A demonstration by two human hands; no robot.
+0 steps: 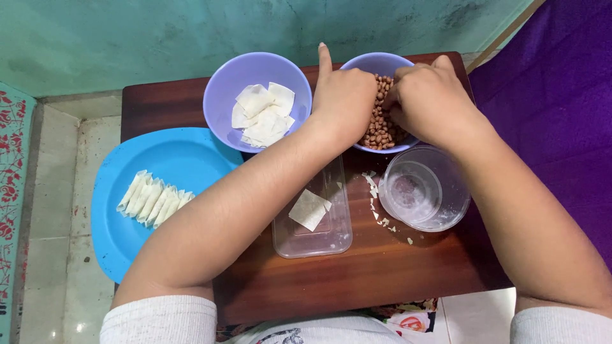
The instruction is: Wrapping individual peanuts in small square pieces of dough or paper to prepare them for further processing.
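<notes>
Low dark wooden table (357, 280) against a teal wall (159, 32), tiled floor at left. Bowl of peanuts (381, 130) at table's far edge, round, no long axis. Left hand (344, 102) curled over peanuts, index finger pointing away; right hand (430, 102) fingers bunched in bowl, grip hidden

My left hand (343, 100) sits knuckles up, its fingers curled under and out of sight, with one finger (324, 58) stuck out straight, away from me. My right hand (428, 99) lies just beside it, nearly touching, fingers bent down and tucked beneath the palm. Both bare forearms run back toward me, spreading apart, to white ribbed sleeve cuffs (159, 318).
</notes>
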